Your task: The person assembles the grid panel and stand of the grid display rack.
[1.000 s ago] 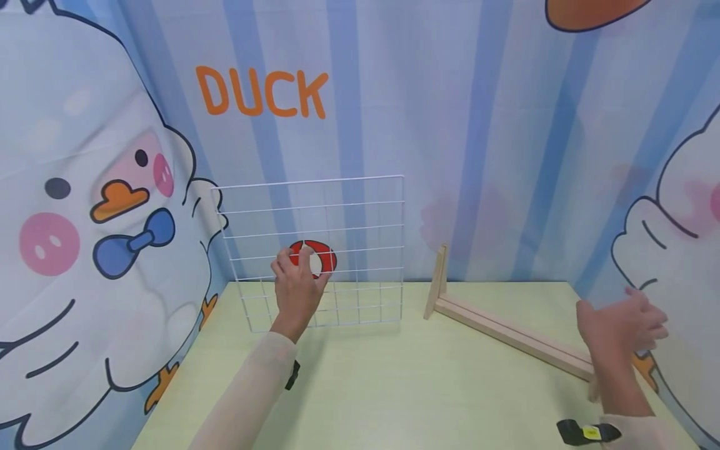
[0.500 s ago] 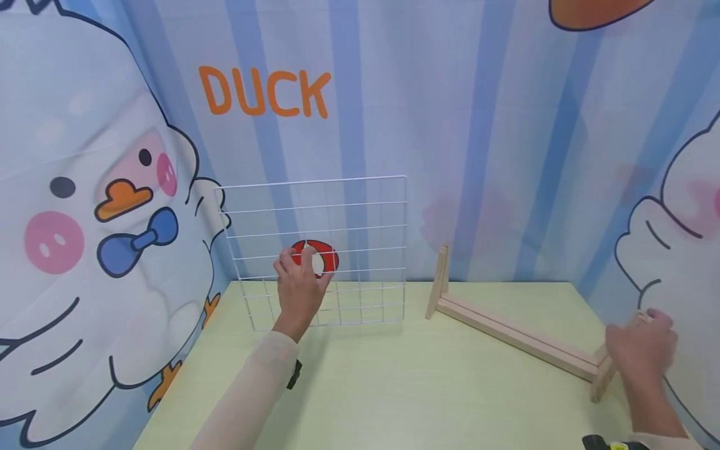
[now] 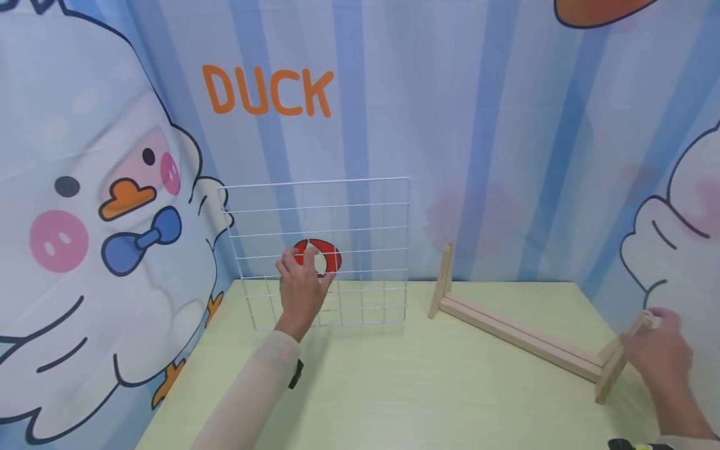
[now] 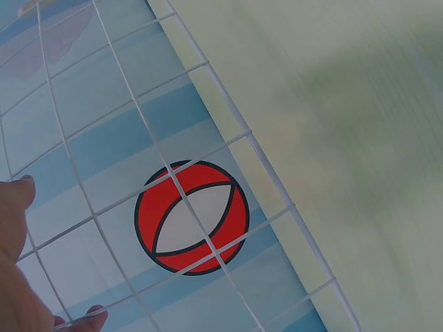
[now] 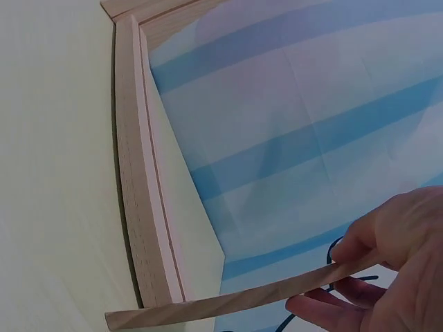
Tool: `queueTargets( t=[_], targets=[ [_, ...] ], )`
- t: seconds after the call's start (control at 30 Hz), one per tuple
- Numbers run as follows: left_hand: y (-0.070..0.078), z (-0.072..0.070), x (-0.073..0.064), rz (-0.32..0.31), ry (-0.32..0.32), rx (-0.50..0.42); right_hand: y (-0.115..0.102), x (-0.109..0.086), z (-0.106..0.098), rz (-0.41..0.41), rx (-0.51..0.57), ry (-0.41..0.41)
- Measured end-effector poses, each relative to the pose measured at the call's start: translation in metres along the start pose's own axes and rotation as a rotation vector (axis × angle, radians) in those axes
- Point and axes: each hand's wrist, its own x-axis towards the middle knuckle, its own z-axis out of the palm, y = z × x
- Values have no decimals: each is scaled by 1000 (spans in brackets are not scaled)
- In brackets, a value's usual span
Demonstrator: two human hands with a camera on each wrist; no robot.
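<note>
Remotely, my right hand pinched the wooden stand, seemingly light, rigid, best held by its upright; my left hand gripped the wire grid.

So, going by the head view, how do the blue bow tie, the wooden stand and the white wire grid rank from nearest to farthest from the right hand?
1. Wooden stand: its near end is in the grip of the right hand.
2. White wire grid: left of the stand.
3. Blue bow tie: printed on the backdrop, far left.
</note>
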Motion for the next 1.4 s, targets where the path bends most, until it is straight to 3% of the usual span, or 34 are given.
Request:
queueTargets(
  t=[0.17,0.47,0.8,1.13,1.4],
  targets=[
    [0,2,-1,3,14,-1,-2,3,-2,13,-77,-57],
    [3,5,-2,25,3,4,-6,1,-2,-17,-168,-56],
    [2,5,0,9,-7,-10,-2,9,-6,-44,-151,-86],
    [2,4,-1,7,-3,-20,-3,16,-6,-172,-131,-132],
    [3,-1,0,6,-13,-34,-9,25,2,-280,-161,-98]
  ],
)
